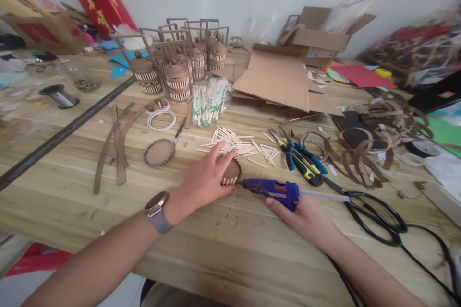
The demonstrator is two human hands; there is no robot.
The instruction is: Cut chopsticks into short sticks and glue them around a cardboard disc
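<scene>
My left hand is around the left side of a small round cardboard base, thumb at its near edge and a couple of fingers raised above it. The base has a corrugated rim with short wooden sticks standing along the near side. In my right hand is a blue hot glue gun, its nozzle at the base's near right edge. A clear glue stick juts from the gun's back. Just beyond the base lies a loose pile of short wooden sticks. Part of the base is hidden by my left hand.
Pliers and black scissors lie to the right, near curled brown strips. Another cardboard disc sits left. Behind stand several small lanterns, wrapped stick packs and flat cardboard.
</scene>
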